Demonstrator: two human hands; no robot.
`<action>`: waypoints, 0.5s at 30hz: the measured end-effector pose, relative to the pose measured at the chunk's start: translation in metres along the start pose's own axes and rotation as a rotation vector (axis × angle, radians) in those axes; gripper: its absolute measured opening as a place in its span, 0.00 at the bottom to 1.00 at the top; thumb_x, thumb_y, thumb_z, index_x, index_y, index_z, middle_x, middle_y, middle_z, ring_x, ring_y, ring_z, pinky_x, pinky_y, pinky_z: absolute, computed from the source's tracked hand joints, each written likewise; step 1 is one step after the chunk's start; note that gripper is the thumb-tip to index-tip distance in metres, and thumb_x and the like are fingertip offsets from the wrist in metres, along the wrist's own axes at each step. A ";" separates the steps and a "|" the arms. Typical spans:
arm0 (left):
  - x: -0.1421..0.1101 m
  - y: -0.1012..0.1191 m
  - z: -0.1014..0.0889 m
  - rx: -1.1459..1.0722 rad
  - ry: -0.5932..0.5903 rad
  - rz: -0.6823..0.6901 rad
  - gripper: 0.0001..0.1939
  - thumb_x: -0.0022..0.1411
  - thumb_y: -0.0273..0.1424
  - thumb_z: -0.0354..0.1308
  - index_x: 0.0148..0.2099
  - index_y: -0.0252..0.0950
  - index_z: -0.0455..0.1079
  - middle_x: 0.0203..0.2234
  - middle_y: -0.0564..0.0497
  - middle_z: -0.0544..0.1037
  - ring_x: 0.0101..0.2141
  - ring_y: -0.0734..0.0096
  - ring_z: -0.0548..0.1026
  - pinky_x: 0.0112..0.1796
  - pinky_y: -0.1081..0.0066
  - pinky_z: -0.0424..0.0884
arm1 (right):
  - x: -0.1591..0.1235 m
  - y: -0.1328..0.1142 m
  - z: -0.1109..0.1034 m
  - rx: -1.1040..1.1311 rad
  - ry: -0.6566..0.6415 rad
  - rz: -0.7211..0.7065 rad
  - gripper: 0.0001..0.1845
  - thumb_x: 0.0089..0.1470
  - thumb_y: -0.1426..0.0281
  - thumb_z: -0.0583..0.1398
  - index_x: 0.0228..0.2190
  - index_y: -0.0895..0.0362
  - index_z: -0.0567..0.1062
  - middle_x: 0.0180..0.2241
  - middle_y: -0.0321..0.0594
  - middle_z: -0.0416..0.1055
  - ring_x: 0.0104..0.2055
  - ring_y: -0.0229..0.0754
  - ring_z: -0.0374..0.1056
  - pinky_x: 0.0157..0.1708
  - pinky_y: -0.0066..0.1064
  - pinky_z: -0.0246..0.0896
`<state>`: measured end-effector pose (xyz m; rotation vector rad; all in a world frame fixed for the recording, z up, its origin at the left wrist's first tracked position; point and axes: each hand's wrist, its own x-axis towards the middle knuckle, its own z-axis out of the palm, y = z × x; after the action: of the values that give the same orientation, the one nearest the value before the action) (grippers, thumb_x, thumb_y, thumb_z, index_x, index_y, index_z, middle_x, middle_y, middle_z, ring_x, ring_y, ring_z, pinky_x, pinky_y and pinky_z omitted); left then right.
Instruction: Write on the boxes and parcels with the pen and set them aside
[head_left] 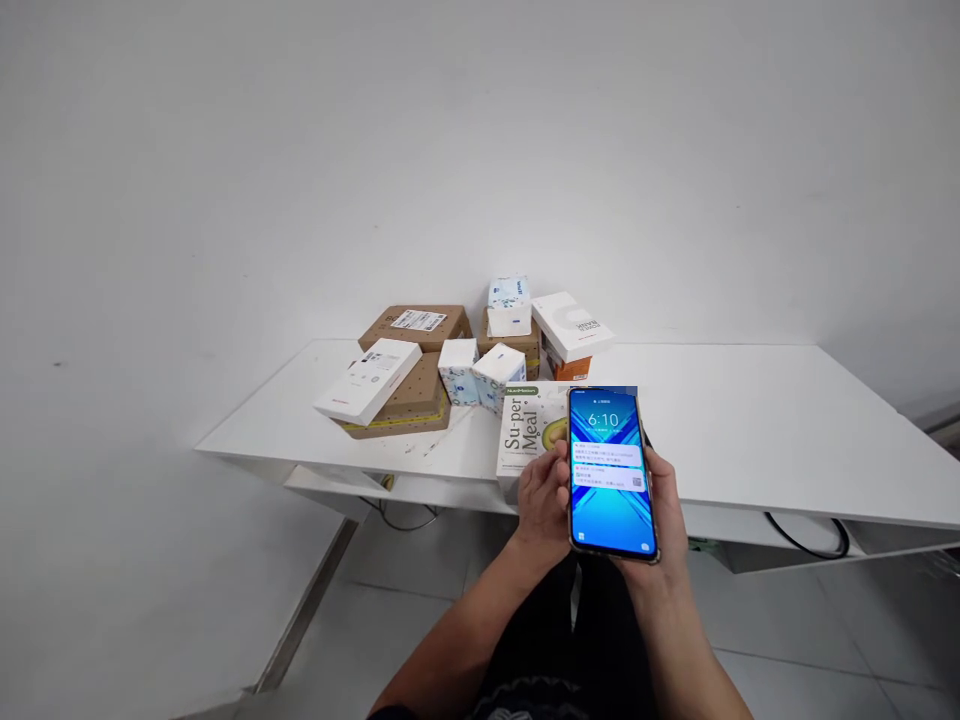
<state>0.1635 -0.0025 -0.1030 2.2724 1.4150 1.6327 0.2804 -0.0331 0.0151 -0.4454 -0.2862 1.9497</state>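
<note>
A smartphone (611, 515) is held upright before me, its lit blue lock screen reading 6:10 above two notification cards. My left hand (541, 505) grips its left edge with curled fingers. Around the right edge and behind the lower back wraps my right hand (667, 510); most of its fingers are hidden by the phone. Just behind the phone, a white "Su-per Meal" box (521, 430) with an avocado picture stands at the table's front edge, partly covered by the phone and my left hand.
On the white table (750, 430) lie brown cardboard boxes (412, 385), a flat white box (367, 382), tissue packs (459, 372) and a white box (574, 325) on an orange box (571, 370). A wall rises behind. A black cable (814, 550) hangs below the right side.
</note>
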 end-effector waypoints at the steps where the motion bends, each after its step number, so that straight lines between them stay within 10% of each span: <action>1: 0.006 0.005 -0.004 0.068 0.013 0.068 0.15 0.68 0.35 0.45 0.54 0.46 0.65 0.43 0.49 0.77 0.48 0.64 0.73 0.45 0.62 0.70 | 0.000 -0.002 -0.002 -0.013 0.011 -0.011 0.28 0.54 0.53 0.53 0.48 0.56 0.74 0.43 0.46 0.77 0.46 0.52 0.73 0.45 0.48 0.68; 9: 0.029 0.037 -0.027 0.302 -0.080 0.165 0.09 0.63 0.32 0.56 0.46 0.41 0.72 0.42 0.49 0.78 0.45 0.60 0.72 0.45 0.62 0.64 | -0.013 -0.043 -0.011 -0.223 0.197 -0.372 0.29 0.53 0.51 0.51 0.47 0.57 0.74 0.42 0.48 0.76 0.43 0.53 0.73 0.40 0.48 0.70; 15: 0.031 0.037 -0.028 0.351 -0.066 0.190 0.08 0.62 0.32 0.58 0.43 0.40 0.73 0.41 0.49 0.79 0.44 0.62 0.73 0.45 0.63 0.64 | -0.008 -0.113 -0.090 -0.892 0.849 -0.909 0.31 0.49 0.56 0.55 0.54 0.51 0.67 0.44 0.42 0.71 0.39 0.46 0.72 0.39 0.42 0.68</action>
<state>0.1678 -0.0171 -0.0497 2.6974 1.6259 1.4283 0.4157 0.0058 -0.0202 -1.3727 -0.6461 0.5598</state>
